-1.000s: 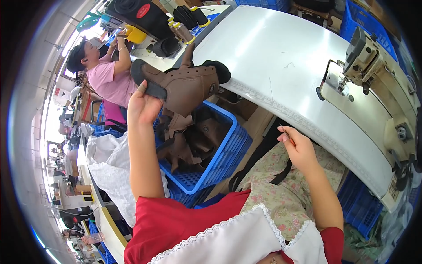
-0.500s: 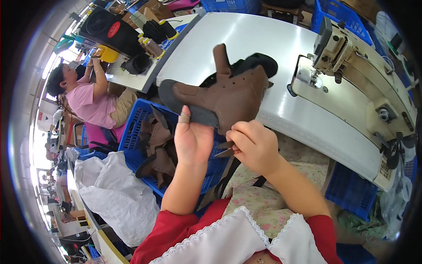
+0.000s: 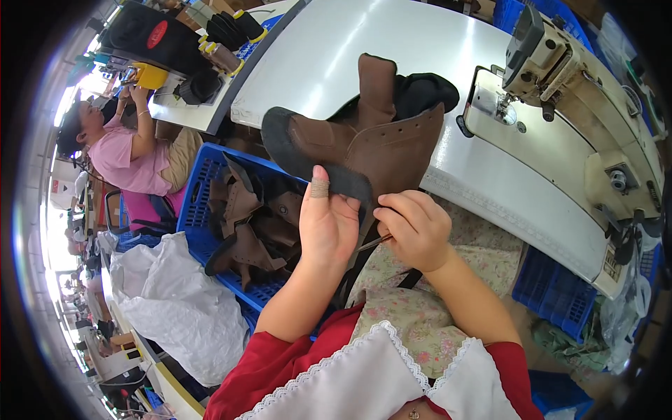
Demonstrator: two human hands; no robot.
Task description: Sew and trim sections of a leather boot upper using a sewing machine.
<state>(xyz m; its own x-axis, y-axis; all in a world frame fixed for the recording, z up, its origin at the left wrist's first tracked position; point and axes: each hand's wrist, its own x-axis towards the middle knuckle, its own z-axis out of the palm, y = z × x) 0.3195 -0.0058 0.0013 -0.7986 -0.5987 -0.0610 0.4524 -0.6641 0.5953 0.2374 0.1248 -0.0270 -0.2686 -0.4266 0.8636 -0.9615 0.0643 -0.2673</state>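
Note:
My left hand [image 3: 329, 222] grips a brown boot upper [image 3: 399, 155] by its lower edge. Tape wraps the thumb, which presses on the dark band along that edge. The upper has a row of eyelet holes, a raised tongue [image 3: 376, 87] and black lining [image 3: 423, 96], and is held up in front of the white table. Close by, my right hand [image 3: 416, 227] is closed around thread snips [image 3: 374, 243], their metal blades pointing left below the upper. Its thumb and forefinger are pinched beside the upper's lower edge; whether they touch it I cannot tell.
A blue crate [image 3: 199, 203] with several brown uppers stands at left, beside a white sack [image 3: 178, 308]. At right is a sewing machine [image 3: 574, 112] on the white table [image 3: 308, 63]. A person in pink [image 3: 129, 150] works at another table at far left.
My left hand and the boot upper have shifted right, with the upper turned slightly. The snips' blades, spread apart before, now appear as one narrow line. My view has shifted a little.

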